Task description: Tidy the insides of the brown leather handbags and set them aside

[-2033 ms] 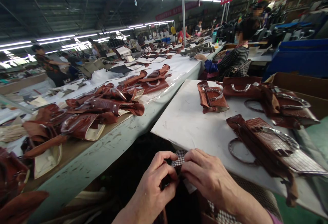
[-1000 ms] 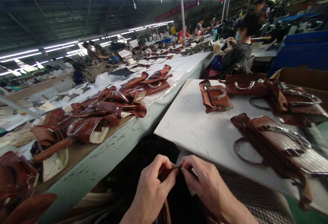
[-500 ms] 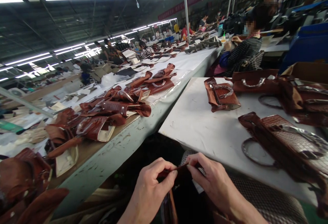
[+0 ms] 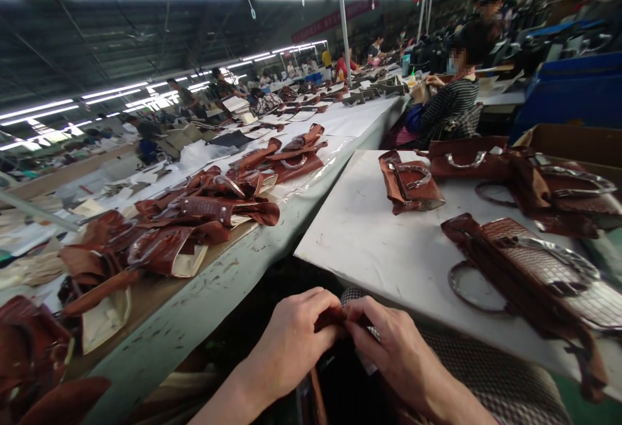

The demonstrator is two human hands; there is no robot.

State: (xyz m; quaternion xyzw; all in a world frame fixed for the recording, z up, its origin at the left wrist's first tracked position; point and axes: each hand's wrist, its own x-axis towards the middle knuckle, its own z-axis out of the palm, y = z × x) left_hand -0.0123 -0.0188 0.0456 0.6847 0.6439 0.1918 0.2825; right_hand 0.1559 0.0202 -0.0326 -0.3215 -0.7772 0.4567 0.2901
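Note:
In the lower middle of the head view, my left hand (image 4: 296, 331) and my right hand (image 4: 391, 341) meet fingertip to fingertip. Both are closed in a pinch on the edge of a brown leather handbag (image 4: 317, 396) that rests at my lap. Most of this bag is hidden under the hands and in dark shadow. A brown strip of it shows below my left hand. Closest to my right hand, on the white table, lies a long brown handbag (image 4: 500, 276) with a round handle and a crocodile-pattern panel.
More brown handbags (image 4: 413, 182) lie on the white table (image 4: 340, 243) at right. Along the left, a long workbench (image 4: 194, 321) carries a heap of brown bags (image 4: 168, 247). A seated person (image 4: 449, 107) works farther back, near blue bins (image 4: 573, 94).
My hands have drawn together, the left moving right and up until the fingertips meet. The leather edge between them no longer shows. The whole view has shifted slightly.

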